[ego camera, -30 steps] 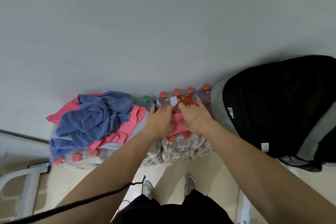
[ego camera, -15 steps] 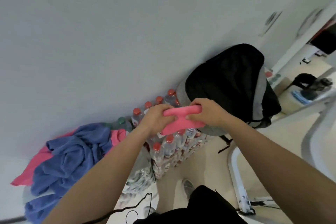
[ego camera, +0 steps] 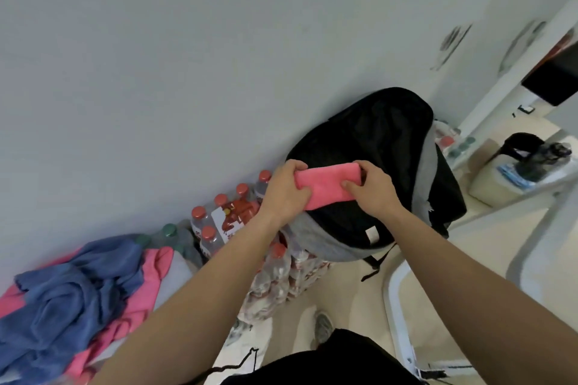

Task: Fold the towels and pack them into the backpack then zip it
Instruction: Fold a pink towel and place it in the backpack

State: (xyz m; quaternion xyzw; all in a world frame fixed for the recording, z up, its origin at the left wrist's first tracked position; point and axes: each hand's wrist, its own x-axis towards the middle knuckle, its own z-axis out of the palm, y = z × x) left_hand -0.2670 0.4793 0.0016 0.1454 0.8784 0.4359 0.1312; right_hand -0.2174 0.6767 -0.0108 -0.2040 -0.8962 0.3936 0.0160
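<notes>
A folded pink towel (ego camera: 328, 186) is held in the air between both hands, right in front of the black and grey backpack (ego camera: 384, 147). My left hand (ego camera: 283, 192) grips its left end and my right hand (ego camera: 373, 189) grips its right end. The backpack leans against the wall on top of packs of bottles. At the lower left lies a heap of unfolded towels, blue (ego camera: 68, 300) over pink (ego camera: 147, 287).
Shrink-wrapped packs of red-capped water bottles (ego camera: 225, 222) stand along the white wall under the towels and backpack. A white frame (ego camera: 400, 306) stands on the floor at right. A low table with dark items (ego camera: 531, 162) sits far right.
Both hands lifted the folded pink towel off the bottle packs and carried it rightward to the front of the backpack. The view swung right with it.
</notes>
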